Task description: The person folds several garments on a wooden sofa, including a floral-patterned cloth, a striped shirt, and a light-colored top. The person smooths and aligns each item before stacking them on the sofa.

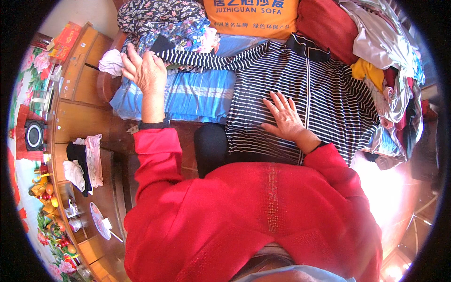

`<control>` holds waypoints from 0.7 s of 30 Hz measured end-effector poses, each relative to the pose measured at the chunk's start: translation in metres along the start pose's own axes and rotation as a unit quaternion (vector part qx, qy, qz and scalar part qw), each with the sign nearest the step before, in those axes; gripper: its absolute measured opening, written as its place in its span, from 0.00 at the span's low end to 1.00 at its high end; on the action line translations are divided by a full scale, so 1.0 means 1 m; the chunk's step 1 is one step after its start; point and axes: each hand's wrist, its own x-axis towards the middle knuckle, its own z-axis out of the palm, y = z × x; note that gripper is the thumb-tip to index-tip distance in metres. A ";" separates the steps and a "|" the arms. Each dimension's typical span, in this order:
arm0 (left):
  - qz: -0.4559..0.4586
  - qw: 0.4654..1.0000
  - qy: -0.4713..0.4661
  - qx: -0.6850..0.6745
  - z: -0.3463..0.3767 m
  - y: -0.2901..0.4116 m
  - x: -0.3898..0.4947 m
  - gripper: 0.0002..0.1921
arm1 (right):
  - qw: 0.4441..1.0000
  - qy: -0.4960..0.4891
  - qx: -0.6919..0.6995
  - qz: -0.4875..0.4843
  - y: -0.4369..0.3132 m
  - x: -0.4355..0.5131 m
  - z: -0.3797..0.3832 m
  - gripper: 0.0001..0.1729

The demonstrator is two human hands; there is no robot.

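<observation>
A black-and-white striped long-sleeved shirt [267, 84] with a black collar lies spread before me, partly over my lap. One sleeve stretches out to the left. At that sleeve's end is my left hand [145, 72], pinching the fabric near the dark cuff [162, 44] between thumb and forefinger, the other fingers spread. My right hand [284, 118] rests flat on the shirt's front, left of the pale placket strip [307, 95], fingers apart and gripping nothing. Part of the other sleeve [361, 95] lies on the right.
Beneath the shirt is a blue plaid cover [197, 93] on a wooden seat. Floral clothes [162, 17] are heaped at the back left, beside an orange cushion [252, 19] bearing writing. More garments [384, 46] pile at right. On the left stands a wooden cabinet [84, 116] holding small items.
</observation>
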 end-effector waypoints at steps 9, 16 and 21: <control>-0.394 0.651 -0.310 -0.569 0.010 -0.050 -0.019 0.10 | 0.999 0.034 0.005 -0.017 0.003 -0.001 0.006 0.46; -0.208 0.650 -0.488 -0.544 -0.004 -0.059 -0.035 0.16 | 0.980 0.030 0.196 -0.032 0.026 0.013 -0.014 0.35; -0.185 0.719 -0.470 -0.478 0.007 -0.081 -0.015 0.09 | 0.977 0.132 0.167 -0.005 0.047 0.080 -0.043 0.22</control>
